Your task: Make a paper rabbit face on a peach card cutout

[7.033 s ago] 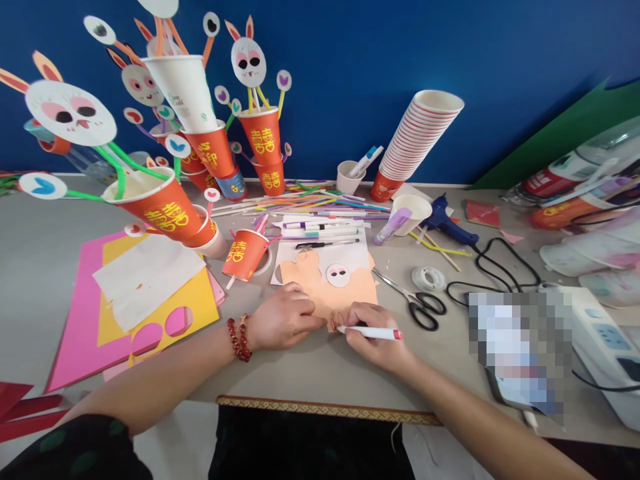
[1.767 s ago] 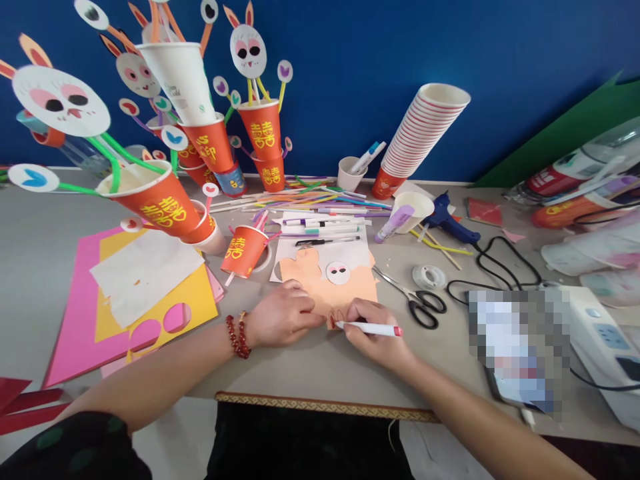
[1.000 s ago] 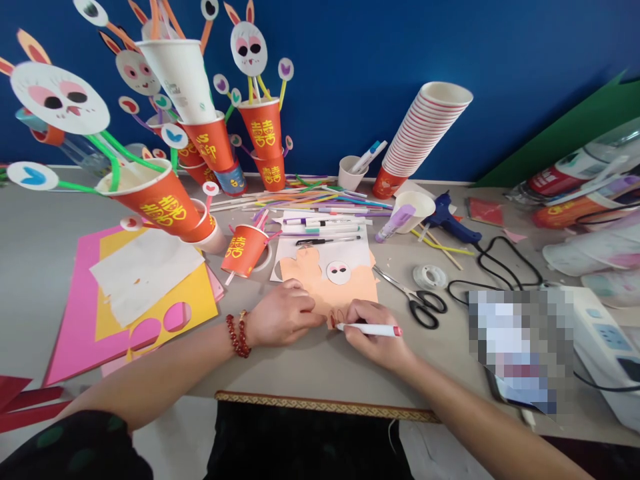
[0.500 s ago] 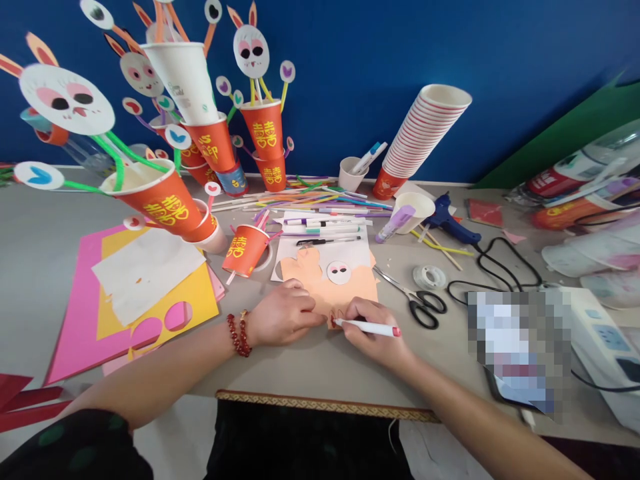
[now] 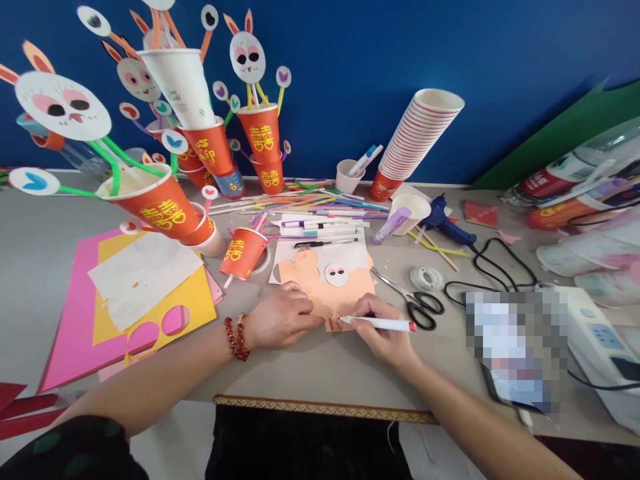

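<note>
Peach cut-paper sheet [image 5: 345, 290] flat on grey table [image 5: 310, 363], near edge pinned against sliding by curled left hand [image 5: 280, 321], right hand [image 5: 383, 333] fingers closed around white red-capped marker [image 5: 385, 325], tip touching the paper.

Grey surface [image 5: 45, 240], crowded! Pink and yellow sheets [image 5: 75, 313] lie flat on the left, peach paper [image 5: 345, 288] sits mid-front, with black scissors [image 5: 420, 307] just right of it. Tape roll [image 5: 427, 278] and blue glue gun [image 5: 447, 223] lie beyond, and straws [image 5: 310, 199] are scattered behind.

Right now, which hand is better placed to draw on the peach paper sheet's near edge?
Right hand: it grips the white red-capped marker, tip at that edge. Left hand presses the peach paper sheet flat.
</note>
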A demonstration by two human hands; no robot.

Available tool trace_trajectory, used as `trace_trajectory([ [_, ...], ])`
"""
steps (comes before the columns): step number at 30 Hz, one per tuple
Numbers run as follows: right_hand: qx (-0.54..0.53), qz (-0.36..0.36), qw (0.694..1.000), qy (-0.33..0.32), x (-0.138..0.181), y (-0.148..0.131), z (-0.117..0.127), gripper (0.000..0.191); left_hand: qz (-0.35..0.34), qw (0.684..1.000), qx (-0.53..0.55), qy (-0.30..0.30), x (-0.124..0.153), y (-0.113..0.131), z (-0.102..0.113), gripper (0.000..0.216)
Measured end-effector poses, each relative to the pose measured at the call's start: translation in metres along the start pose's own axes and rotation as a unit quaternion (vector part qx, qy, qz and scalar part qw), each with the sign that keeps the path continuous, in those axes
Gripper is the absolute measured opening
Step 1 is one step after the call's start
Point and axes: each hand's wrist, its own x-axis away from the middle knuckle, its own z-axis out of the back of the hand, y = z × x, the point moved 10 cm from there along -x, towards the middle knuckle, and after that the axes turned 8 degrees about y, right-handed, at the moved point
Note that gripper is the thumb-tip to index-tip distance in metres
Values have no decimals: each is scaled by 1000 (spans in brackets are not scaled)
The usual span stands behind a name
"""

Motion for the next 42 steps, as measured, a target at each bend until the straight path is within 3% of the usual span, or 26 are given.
trace_trajectory([
  [10, 52, 21, 998, -29, 4, 3, -3, 17, -3, 1000, -3, 6, -1, -1, 1, 22],
  [42, 95, 28, 995, -18, 1, -3, -3, 16, 2, 1000, -3, -8, -1, -1, -2, 23],
])
